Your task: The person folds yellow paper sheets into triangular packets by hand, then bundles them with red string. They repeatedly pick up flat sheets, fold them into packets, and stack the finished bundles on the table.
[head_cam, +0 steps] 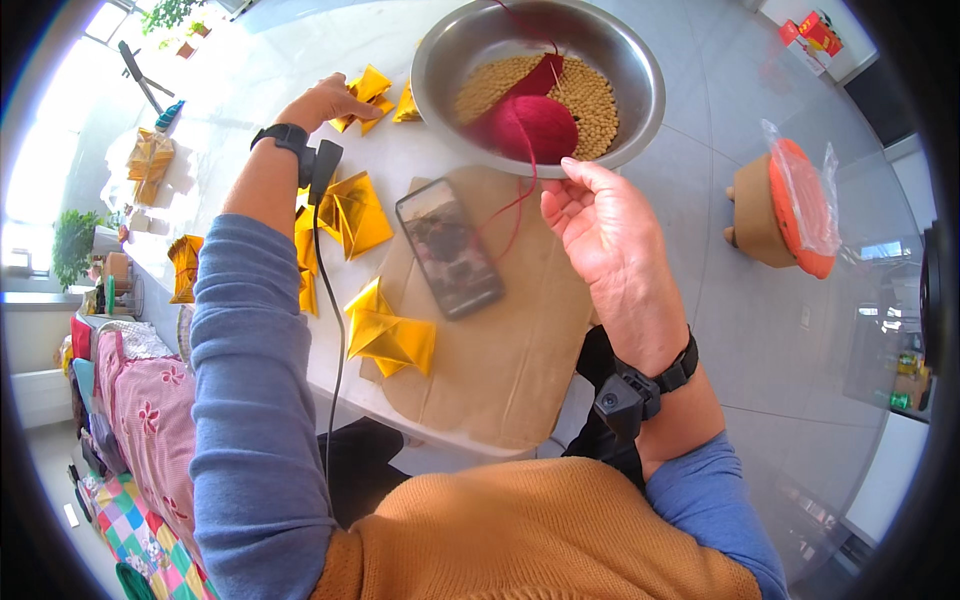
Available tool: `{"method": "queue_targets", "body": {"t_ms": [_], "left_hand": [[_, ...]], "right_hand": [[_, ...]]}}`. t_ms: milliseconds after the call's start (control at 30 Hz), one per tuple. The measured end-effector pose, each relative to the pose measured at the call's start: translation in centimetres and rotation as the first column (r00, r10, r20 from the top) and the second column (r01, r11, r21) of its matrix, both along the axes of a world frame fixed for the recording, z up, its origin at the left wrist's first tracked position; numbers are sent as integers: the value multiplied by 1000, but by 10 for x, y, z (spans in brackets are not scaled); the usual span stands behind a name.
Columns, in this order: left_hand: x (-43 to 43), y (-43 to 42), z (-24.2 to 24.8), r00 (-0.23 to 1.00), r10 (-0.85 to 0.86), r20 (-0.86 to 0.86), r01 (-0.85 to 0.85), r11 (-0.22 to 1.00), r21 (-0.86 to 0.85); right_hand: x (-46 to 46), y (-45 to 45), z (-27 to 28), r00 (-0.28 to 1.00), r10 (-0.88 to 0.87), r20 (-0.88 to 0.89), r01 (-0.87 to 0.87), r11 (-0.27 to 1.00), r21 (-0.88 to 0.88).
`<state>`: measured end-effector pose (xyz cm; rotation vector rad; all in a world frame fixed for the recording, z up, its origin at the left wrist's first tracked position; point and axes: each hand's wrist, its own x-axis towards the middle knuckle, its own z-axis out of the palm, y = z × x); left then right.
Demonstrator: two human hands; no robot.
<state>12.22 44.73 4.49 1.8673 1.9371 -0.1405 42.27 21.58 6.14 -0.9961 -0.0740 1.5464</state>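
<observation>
My left hand (330, 103) reaches to a folded gold foil paper piece (369, 96) at the table's far side; its fingers touch the piece, and whether they pinch it is hard to see. My right hand (604, 217) is palm up with curled fingers, its thumb tip by the near rim of a steel basin (645, 90). Inside the basin lie dry soybeans (596, 112), a ball of dark red yarn (536, 129) and a strip of red knitting. A strand of yarn hangs over the rim onto a cardboard sheet (517, 360), beside a smartphone (450, 247).
More folded gold foil pieces (394, 330) lie on the cardboard and the white table, several left of the phone (356, 214). A black cable (334, 300) runs from my left wrist. A stool with an orange cushion (802, 210) stands on the floor at right; a pink-covered seat (150, 405) is at left.
</observation>
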Motion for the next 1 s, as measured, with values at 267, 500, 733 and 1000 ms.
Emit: {"method": "queue_targets", "body": {"t_ms": [267,500,733,1000], "left_hand": [[-4,-10,-4,983,126,131,-120,991,-52],[0,-14,-5,982,155,107,-152,988,-41],[12,-28,-7,982,175,74,-178,984,24],[1,-33,-6,950,183,251,-198,980,32]], "right_hand": [[-1,0,1,1000,0,-23,0,1000,11],[-5,-1,2,1000,-11,15,11,1000,4],[-2,0,-1,1000,3,5,-3,1000,26],[-2,1,-2,1000,0,-5,0,1000,3]]}}
